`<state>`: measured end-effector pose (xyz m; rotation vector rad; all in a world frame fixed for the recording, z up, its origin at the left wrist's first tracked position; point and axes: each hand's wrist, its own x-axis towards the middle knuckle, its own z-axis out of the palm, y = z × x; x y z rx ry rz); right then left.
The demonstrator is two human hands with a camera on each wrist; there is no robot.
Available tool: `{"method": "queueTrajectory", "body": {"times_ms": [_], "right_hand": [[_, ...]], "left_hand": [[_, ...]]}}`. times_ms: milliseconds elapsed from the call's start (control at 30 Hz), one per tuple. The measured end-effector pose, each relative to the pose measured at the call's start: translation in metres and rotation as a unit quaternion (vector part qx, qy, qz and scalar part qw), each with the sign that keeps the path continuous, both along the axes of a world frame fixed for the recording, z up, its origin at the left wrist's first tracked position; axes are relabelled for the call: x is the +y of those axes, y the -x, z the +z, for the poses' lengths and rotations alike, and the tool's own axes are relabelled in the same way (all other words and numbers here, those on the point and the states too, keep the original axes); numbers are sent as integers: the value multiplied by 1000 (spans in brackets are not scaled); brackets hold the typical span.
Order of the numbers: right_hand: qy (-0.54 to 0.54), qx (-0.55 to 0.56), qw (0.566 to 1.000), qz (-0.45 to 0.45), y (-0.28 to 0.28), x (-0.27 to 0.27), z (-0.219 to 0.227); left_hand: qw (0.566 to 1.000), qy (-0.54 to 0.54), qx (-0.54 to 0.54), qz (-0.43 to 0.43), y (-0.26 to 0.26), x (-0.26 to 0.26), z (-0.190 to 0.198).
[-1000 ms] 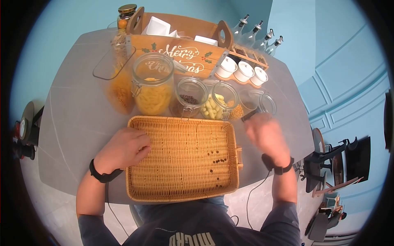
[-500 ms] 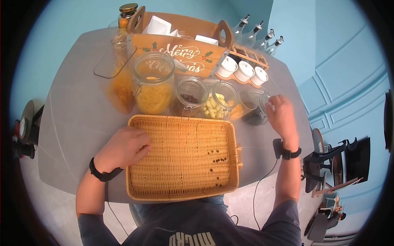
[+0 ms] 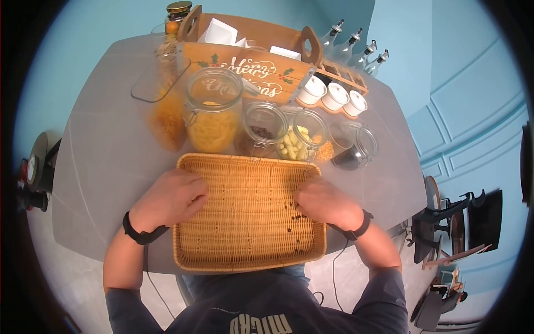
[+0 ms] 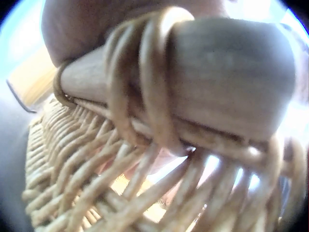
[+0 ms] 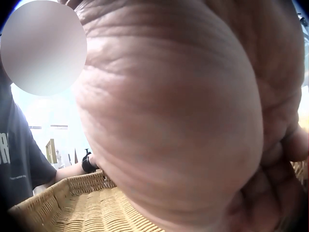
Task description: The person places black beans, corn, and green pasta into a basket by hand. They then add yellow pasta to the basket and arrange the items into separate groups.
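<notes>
A shallow wicker basket (image 3: 245, 222) sits at the front of the table. My left hand (image 3: 171, 199) grips its left rim, fingers curled over the edge; close up, the left wrist view shows the wooden handle (image 4: 227, 72) bound with cane under that hand. At the right side of the basket is my right hand (image 3: 328, 205), its curled fingers over the inside of the rim. In the right wrist view the palm of the right hand (image 5: 169, 111) covers most of the picture; I cannot tell what its fingertips hold. Several small black beans (image 3: 297, 217) lie scattered beneath that hand.
Behind the basket stand open glass jars: yellow pasta (image 3: 213, 128), dark bits (image 3: 261, 132), pale yellow pieces (image 3: 293, 143) and black beans (image 3: 347, 158). Further back are a wooden crate (image 3: 245, 72), white lidded pots (image 3: 335, 97) and glass pourer bottles (image 3: 347, 50).
My right hand has gone from beside the black bean jar, out to the jar's right, then back left and down to the basket's right side. The left hand has stayed on the rim.
</notes>
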<state>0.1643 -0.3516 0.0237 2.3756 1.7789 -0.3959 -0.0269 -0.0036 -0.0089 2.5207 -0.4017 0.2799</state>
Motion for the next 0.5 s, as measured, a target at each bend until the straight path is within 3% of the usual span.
{"method": "queueTrajectory", "body": {"times_ms": [100,300,500], "right_hand": [[-7,12,1000,16,-6,-5,-18],[-45,33,998,16,5,7,-6],[20,41,999,-23,6,18,-15]], "left_hand": [[1000,1,1,-1,0,0,0],[1000,-1,0,-4,-2,-1,0],[1000,1,3,2,-1,-2,3]]}}
